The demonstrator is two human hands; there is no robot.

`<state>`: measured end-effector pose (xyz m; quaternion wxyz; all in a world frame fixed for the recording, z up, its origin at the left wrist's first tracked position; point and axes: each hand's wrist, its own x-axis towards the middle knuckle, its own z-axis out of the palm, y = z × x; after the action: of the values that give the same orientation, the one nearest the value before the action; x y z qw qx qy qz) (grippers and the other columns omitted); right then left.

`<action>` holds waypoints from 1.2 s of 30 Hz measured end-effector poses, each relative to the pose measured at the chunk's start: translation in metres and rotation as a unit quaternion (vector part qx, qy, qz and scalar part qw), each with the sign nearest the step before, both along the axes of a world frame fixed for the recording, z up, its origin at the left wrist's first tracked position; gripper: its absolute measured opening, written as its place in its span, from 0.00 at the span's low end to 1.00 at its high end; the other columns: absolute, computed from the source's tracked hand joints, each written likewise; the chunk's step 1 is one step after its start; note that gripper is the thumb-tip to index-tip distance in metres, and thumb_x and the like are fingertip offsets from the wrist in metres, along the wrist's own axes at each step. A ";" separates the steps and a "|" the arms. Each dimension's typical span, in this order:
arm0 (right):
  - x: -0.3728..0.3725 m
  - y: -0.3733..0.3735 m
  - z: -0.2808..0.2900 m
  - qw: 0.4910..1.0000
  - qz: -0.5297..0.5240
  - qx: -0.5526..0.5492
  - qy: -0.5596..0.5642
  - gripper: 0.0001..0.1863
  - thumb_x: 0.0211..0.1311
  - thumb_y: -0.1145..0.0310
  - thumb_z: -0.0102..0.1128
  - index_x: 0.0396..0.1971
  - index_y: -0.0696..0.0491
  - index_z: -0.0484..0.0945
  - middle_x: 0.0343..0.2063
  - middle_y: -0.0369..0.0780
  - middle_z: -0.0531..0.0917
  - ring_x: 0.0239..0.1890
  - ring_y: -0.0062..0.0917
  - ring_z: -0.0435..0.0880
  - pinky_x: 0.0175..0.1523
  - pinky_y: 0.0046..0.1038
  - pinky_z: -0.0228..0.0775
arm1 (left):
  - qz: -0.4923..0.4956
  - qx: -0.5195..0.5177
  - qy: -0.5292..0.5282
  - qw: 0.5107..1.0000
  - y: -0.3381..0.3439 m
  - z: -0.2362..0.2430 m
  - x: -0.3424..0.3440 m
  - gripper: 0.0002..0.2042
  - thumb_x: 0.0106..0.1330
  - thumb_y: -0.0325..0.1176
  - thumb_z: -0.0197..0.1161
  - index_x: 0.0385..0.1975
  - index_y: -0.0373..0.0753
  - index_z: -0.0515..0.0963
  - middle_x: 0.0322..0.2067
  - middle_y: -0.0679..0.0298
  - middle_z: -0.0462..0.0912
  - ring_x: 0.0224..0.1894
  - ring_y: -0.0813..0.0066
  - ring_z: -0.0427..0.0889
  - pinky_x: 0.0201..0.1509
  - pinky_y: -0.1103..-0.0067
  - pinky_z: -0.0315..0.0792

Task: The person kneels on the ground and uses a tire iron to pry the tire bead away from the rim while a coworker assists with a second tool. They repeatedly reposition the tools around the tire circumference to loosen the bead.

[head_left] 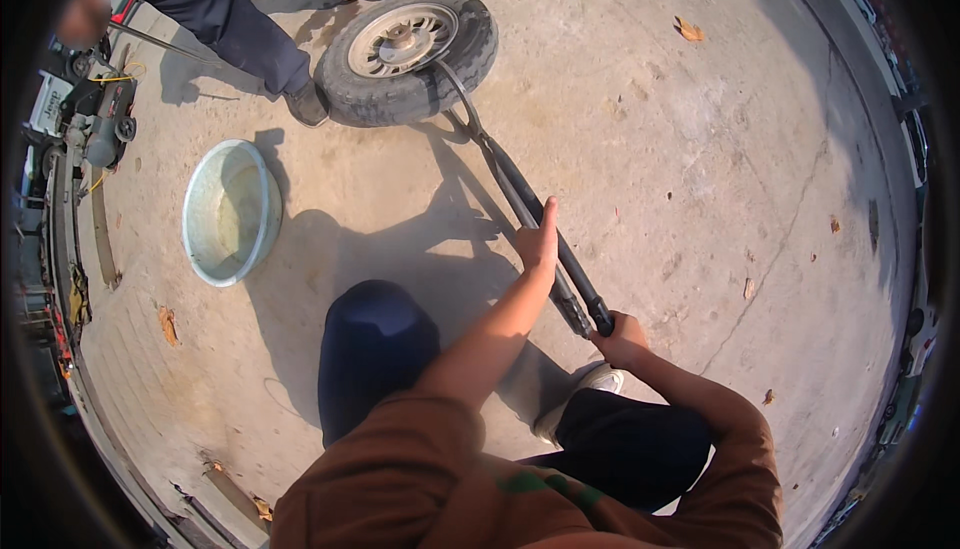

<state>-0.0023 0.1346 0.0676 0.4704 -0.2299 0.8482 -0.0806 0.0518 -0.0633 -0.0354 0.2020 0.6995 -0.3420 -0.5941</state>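
Note:
A pair of large, long-handled metal pliers [515,177] runs from my hands up to a car wheel. My left hand [539,245] is closed around its handles partway down, thumb stretched along them. Lower down, my right hand [623,340] grips the dark handle end. One curved jaw reaches over the tyre's sidewall to the edge of the rim; the other is by the outer side of the tyre [478,49]. The wheel's spoked metal rim [385,37] faces up. Where the jaw tip meets the rim is too small to make out.
A co-worker's leg [235,24] and shoe [308,104] stand against the tyre's left side. Their blurred hand [84,11] is near a thin metal rod [165,44]. A pale plastic basin [218,274] rests on the concrete ground, with a wheeled machine [103,139] beyond it.

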 end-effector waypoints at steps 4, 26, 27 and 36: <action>0.000 0.004 -0.011 1.000 -0.006 -0.003 -0.011 0.14 0.54 0.62 0.63 0.38 0.54 0.81 0.32 0.49 0.85 0.39 0.43 0.86 0.43 0.40 0.76 | -0.001 0.022 -0.006 1.000 -0.008 0.000 -0.010 0.27 0.50 0.50 0.73 0.29 0.24 0.82 0.30 0.46 0.85 0.33 0.56 0.85 0.41 0.65 0.77; 0.017 0.008 -0.036 0.997 0.000 -0.043 0.063 0.13 0.51 0.64 0.62 0.35 0.56 0.81 0.29 0.54 0.83 0.37 0.49 0.84 0.43 0.44 0.76 | 0.016 0.050 -0.147 0.988 -0.026 -0.006 -0.019 0.23 0.58 0.46 0.63 0.34 0.26 0.83 0.35 0.42 0.85 0.42 0.48 0.85 0.47 0.63 0.76; 0.019 0.009 -0.038 0.998 -0.002 -0.029 0.056 0.14 0.51 0.64 0.62 0.36 0.55 0.81 0.29 0.54 0.84 0.37 0.49 0.84 0.43 0.45 0.76 | 0.014 0.039 -0.148 0.988 -0.025 -0.010 -0.016 0.23 0.58 0.46 0.62 0.33 0.25 0.82 0.34 0.42 0.85 0.42 0.48 0.85 0.47 0.63 0.76; 0.023 0.013 -0.049 0.998 0.010 -0.056 0.038 0.15 0.50 0.63 0.64 0.37 0.55 0.79 0.30 0.53 0.84 0.38 0.50 0.84 0.45 0.45 0.76 | 0.022 0.004 -0.120 0.993 -0.026 -0.017 -0.010 0.21 0.57 0.41 0.61 0.35 0.22 0.79 0.37 0.41 0.84 0.41 0.49 0.83 0.48 0.65 0.74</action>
<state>0.0207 0.1479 0.0189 0.4245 -0.2674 0.8574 -0.1146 0.0417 -0.0896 -0.0525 0.1700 0.7739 -0.3457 -0.5026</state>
